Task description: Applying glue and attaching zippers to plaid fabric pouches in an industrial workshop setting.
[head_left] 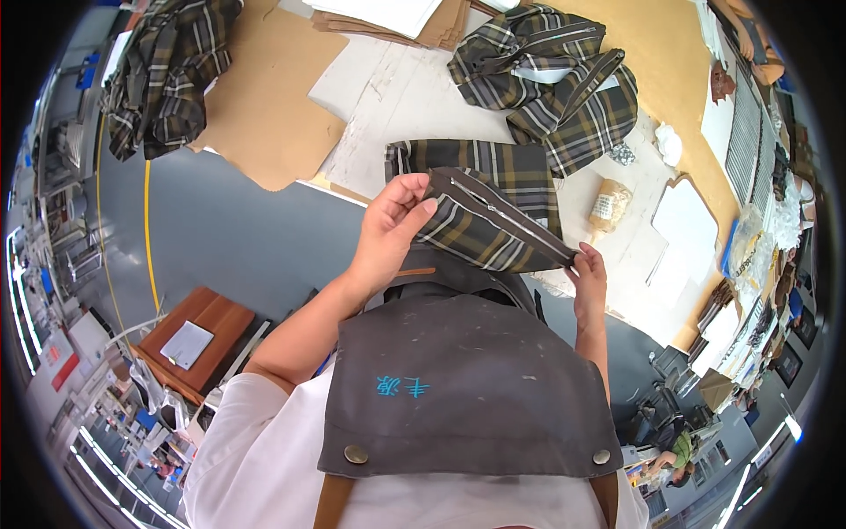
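Note:
Between my two hands stretches a plaid fabric piece (480,236) with a dark zipper strip (507,216) along its upper edge. My left hand (394,220) pinches the strip's left end, thumb against fingers. At its lower right end, my right hand (588,269) grips the corner near the table's front edge. Another folded plaid piece (520,172) lies on the table just behind, partly covered by the held one. Farther back sits a heap of plaid pieces with dark zippers (564,97). A dark apron (476,379) covers my chest.
A glue bottle (610,204) lies right of my right hand, with a white crumpled wad (668,144) beyond. Brown paper sheets (273,97) overhang the table's left side, under more bunched plaid fabric (167,79). A wooden desk (194,339) stands at left. Other people are in the background.

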Available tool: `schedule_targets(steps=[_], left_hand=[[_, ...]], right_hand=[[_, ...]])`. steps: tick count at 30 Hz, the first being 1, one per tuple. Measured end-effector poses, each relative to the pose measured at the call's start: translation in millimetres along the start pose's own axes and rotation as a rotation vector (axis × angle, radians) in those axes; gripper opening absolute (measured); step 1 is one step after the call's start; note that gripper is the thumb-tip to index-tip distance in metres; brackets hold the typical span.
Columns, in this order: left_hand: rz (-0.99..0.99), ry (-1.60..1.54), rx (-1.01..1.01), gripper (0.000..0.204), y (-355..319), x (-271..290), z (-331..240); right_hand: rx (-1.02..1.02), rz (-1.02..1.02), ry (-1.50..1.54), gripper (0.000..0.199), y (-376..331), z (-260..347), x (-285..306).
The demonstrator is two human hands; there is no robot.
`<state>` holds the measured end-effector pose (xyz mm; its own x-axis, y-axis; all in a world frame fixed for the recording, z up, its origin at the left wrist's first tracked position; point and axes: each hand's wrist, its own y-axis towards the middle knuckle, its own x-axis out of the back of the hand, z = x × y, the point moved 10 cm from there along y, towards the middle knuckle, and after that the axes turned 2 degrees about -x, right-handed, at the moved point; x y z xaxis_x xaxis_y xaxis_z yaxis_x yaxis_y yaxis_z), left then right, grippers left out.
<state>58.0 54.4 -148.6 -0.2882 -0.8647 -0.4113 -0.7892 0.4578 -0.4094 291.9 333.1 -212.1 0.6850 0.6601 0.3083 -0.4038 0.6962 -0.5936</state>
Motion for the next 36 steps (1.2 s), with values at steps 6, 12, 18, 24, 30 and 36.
schedule_targets(steps=[6,12,18,24,30,36], left_hand=[[0.029,0.031,0.012,0.018,9,-11,1],[0.135,-0.126,0.151,0.017,16,-27,11],[0.169,-0.204,0.25,0.019,22,-40,12],[0.121,-0.085,0.193,0.016,29,-39,10],[0.095,-0.1,0.273,0.013,35,-40,15],[0.09,-0.165,0.323,0.012,38,-42,20]], right_hand=[[0.569,0.096,-0.365,0.027,-35,121,-67],[0.893,0.411,-0.339,0.023,-72,193,-171],[0.463,0.646,-0.038,0.017,-49,167,-192],[0.196,0.618,0.099,0.013,-39,153,-191],[0.13,0.623,0.187,0.011,-31,150,-193],[0.385,0.544,0.013,0.011,-30,165,-189]])
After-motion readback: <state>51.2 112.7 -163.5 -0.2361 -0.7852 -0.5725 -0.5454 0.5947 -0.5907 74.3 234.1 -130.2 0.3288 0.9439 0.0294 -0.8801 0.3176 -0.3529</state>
